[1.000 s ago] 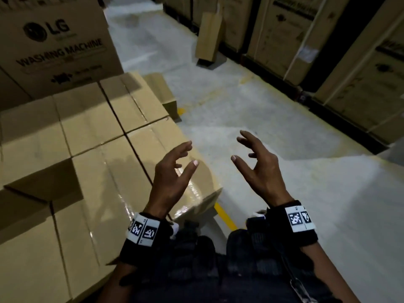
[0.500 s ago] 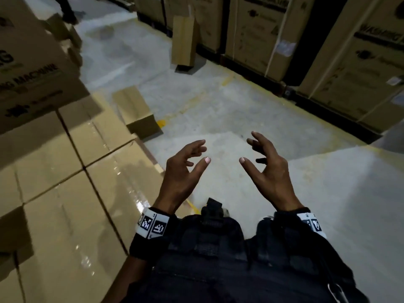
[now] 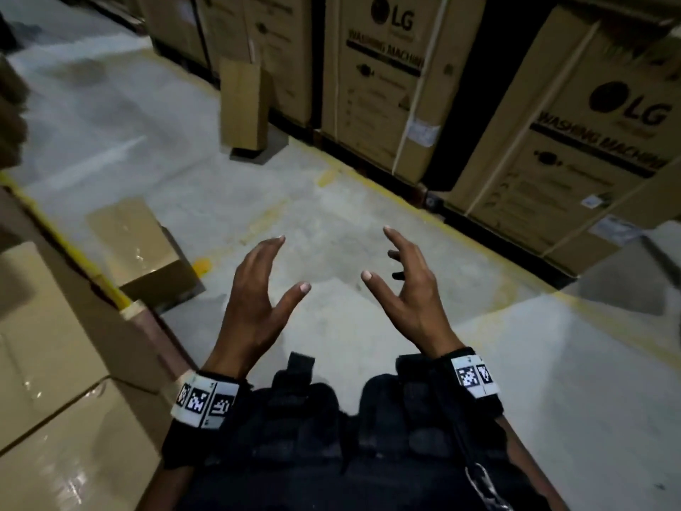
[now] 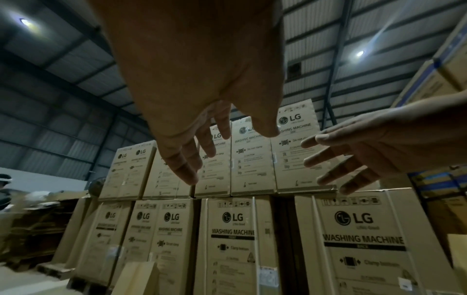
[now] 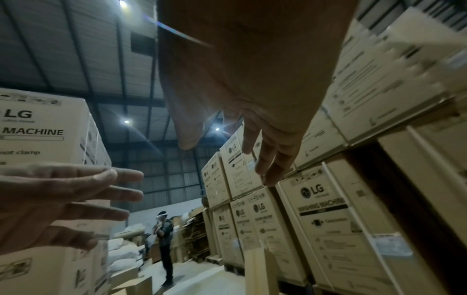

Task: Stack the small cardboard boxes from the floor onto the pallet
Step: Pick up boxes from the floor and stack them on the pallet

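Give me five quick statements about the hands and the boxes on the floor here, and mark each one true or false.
1. Both hands are empty. True: the left hand and the right hand hold nothing.
2. The left hand grips the flat box. False: the flat box lies on the floor, apart from both hands.
3. An upright box stands on the floor ahead, near the washing machine cartons. True.
4. The right hand's fingers are clenched in a fist. False: they are spread and loosely bent.
5. The stacked boxes are on the person's right. False: they are on the left.
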